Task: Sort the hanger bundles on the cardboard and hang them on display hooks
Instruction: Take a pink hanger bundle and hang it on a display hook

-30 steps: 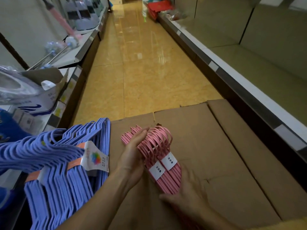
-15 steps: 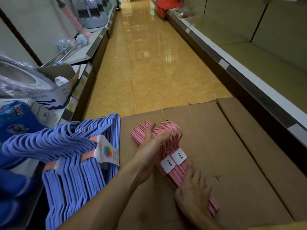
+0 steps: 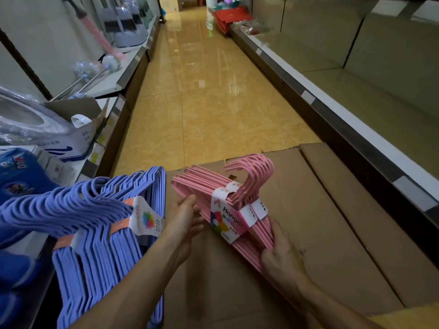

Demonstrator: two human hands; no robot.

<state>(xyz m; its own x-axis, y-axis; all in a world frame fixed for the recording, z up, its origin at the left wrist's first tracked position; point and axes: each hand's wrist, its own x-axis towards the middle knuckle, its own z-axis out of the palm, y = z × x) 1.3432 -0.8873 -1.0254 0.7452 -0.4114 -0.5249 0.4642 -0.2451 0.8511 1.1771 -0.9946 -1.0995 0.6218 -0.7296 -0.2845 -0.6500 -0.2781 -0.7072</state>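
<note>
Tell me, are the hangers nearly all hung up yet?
Not yet. No bundle shows on a hook. Both hands, left hand and right hand, hold the pink hanger bundle above the cardboard. The purple hanger bundles beside it still wait.

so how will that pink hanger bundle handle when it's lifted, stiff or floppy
Probably stiff: the pink hanger bundle keeps its flat shape while the left hand and right hand tilt it. The paper label banding it should stop fanning. Thin plastic likely makes it light; the hooks could snag.
</note>
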